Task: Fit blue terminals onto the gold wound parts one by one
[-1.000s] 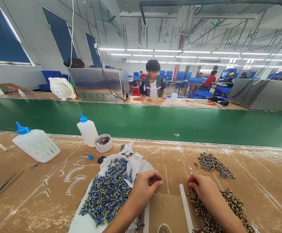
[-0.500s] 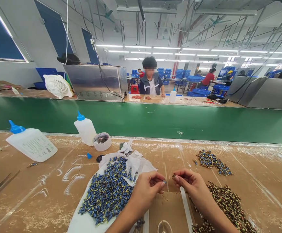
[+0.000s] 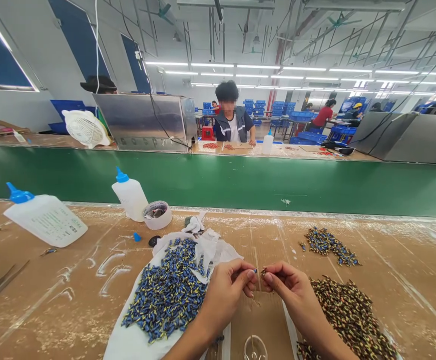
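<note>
My left hand (image 3: 227,290) pinches a small blue piece (image 3: 255,271) between thumb and fingertips. Facing it, my right hand (image 3: 291,287) is closed on a small dark brown-and-yellow piece (image 3: 263,273). The fingertips of both hands are close together, and a narrow gap shows between the two pieces. Left of my left hand, a heap of small blue-and-yellow pieces (image 3: 161,295) lies on a white sheet (image 3: 122,342). Beside my right forearm spreads a heap of small brown-and-yellow pieces (image 3: 349,315). Farther back sits a smaller pile of blue, brown and yellow pieces (image 3: 330,246).
Two white squeeze bottles, one leaning (image 3: 47,220) and one upright (image 3: 130,200), stand at the left by a tape roll (image 3: 157,216). Crumpled tissue (image 3: 218,247) touches the blue heap. A clear round dish (image 3: 255,347) is at the front. Beyond the green partition (image 3: 240,185) sits a person (image 3: 234,120).
My hands have drawn closer together, bringing the two small pieces nearly tip to tip. The camera view has shifted slightly.
</note>
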`<state>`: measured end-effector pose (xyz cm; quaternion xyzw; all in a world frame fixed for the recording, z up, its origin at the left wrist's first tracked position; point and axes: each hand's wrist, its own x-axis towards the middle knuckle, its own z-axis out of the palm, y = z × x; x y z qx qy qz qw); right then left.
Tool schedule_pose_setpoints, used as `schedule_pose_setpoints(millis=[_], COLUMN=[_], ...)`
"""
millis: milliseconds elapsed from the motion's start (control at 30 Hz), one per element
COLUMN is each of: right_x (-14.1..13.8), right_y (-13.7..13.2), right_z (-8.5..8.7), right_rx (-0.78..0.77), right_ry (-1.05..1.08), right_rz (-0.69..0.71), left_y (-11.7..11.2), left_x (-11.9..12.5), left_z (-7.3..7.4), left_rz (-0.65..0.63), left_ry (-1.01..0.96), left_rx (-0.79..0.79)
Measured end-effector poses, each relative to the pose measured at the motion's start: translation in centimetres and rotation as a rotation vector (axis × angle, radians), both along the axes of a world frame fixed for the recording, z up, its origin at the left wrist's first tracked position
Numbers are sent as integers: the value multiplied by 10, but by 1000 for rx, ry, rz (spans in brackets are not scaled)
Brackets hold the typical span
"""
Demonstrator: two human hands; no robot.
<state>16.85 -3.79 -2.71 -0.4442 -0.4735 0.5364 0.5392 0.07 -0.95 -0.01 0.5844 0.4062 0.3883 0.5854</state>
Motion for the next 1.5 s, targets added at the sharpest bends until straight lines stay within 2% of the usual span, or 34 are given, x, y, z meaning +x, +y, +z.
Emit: schedule_pose_setpoints(millis=[233,600,800,967,1100,1333,1500], right_x=[-2,-4,-3,-3,2,6,6], right_y=[1,0,0,-1,-1,2,2], right_z=[1,1,1,6,7,7,6], right_rx=[-23,-23,-20,-52,-73,-3,-45], right_ry=[38,4,-99,-106,-115,-185,-89], right_rz=[-5,-6,32,43,97,133,171], left_y=[-2,-3,-3,-2,0,-1,-3], left_x=[0,2,-2,-2,-2,-2,-1], left_z=[-3,1,0,-6,-10,-8,-9], left_rz=[-11,-15,25,37,19,-41,-19], left_ry=[62,239,447,574,647,609,588], left_rx=[84,179,393,595,692,664,654])
